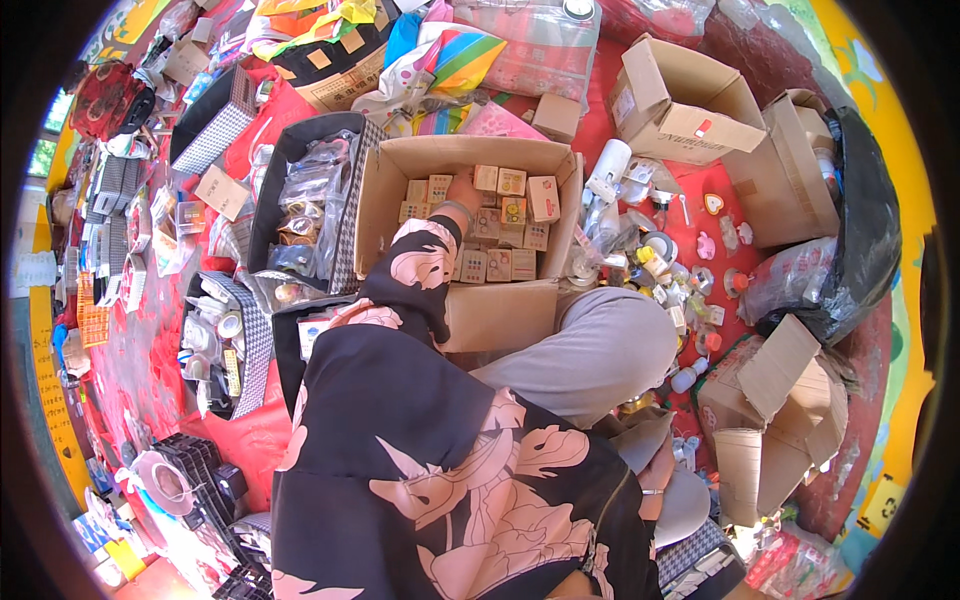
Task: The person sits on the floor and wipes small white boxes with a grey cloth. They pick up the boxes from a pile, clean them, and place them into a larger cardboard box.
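A large open cardboard box (500, 300) stands in front of me, with several small patterned cartons (512, 182) arranged inside. My left hand (462, 190) reaches into it at the far side, between the left and right groups of cartons. Its fingers are down among them and mostly hidden, so I cannot make out a grip. My right hand (657, 468) is low at the right, beside my bent knee and against grey cloth. A bracelet circles that wrist; the fingers are hidden from this angle.
A black-lined bin (368, 150) of bagged items adjoins the box's left side. Bottles and small goods (660, 260) litter the red floor to the right. Open cardboard boxes (690, 105) and a black plastic bag (865, 220) stand beyond. Another filled bin (250, 350) is at left.
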Demonstrator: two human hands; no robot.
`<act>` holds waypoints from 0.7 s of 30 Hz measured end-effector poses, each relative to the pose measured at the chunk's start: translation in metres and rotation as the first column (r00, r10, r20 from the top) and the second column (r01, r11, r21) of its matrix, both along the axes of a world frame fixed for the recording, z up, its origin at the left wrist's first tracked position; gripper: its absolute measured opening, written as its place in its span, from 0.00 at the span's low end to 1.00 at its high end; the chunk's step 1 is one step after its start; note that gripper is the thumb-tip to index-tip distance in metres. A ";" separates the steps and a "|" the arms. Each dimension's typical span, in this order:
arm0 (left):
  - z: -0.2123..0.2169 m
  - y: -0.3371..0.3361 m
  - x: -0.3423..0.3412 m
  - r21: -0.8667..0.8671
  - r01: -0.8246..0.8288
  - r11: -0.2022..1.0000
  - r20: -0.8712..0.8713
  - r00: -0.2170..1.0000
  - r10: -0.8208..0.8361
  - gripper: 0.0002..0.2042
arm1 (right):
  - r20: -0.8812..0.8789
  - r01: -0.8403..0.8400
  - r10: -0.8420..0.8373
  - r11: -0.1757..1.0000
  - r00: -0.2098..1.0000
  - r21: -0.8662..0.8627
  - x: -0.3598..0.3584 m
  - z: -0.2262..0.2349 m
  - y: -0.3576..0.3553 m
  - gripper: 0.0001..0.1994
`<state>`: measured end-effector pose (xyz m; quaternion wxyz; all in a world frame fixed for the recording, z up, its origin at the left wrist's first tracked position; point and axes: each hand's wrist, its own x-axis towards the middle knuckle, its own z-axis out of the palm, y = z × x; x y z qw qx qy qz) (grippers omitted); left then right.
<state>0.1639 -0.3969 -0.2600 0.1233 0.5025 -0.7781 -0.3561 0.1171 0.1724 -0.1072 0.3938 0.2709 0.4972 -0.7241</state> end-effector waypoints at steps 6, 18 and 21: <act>0.048 0.028 -0.004 0.182 -0.241 0.953 0.113 0.968 0.223 0.24 | -0.031 0.092 -0.089 0.989 0.996 0.115 0.005 0.022 -0.015 0.15; 0.028 0.074 -0.026 0.274 0.118 0.955 0.118 0.981 -0.155 0.47 | -0.085 0.066 -0.052 0.983 0.995 0.170 0.007 0.016 -0.006 0.15; 0.067 0.076 -0.018 0.205 0.326 0.923 0.400 0.832 -0.383 0.41 | -0.073 0.058 -0.046 0.984 0.996 0.170 0.008 0.020 -0.012 0.16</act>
